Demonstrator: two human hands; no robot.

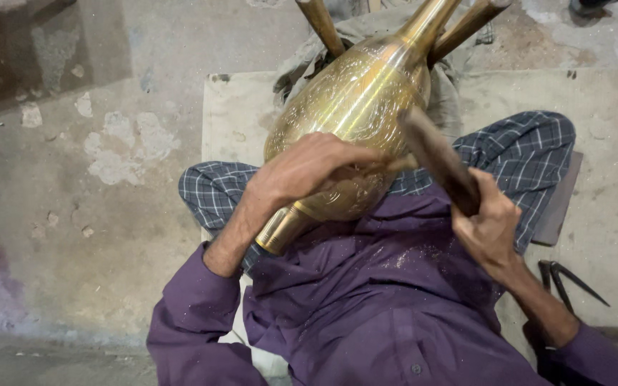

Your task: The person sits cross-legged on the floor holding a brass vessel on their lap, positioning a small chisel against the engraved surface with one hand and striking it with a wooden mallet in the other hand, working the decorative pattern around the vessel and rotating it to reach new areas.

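Observation:
A large engraved brass vase (355,107) lies tilted across my lap, its neck pointing up and away, its base near my left forearm. My left hand (309,168) rests on the vase's belly, fingers closed on a thin metal chisel (400,163) that touches the brass. My right hand (488,221) grips the handle of a dark wooden mallet (438,157), whose head is close to the chisel's end. Two wooden sticks (321,25) prop the vase near its neck.
I sit on a worn concrete floor (73,179) on a pale mat (234,114), with checked trousers (523,143) and a purple shirt dusted with metal filings. A dark metal compass-like tool (563,275) lies at the right. A dark board (559,204) sits beside my right knee.

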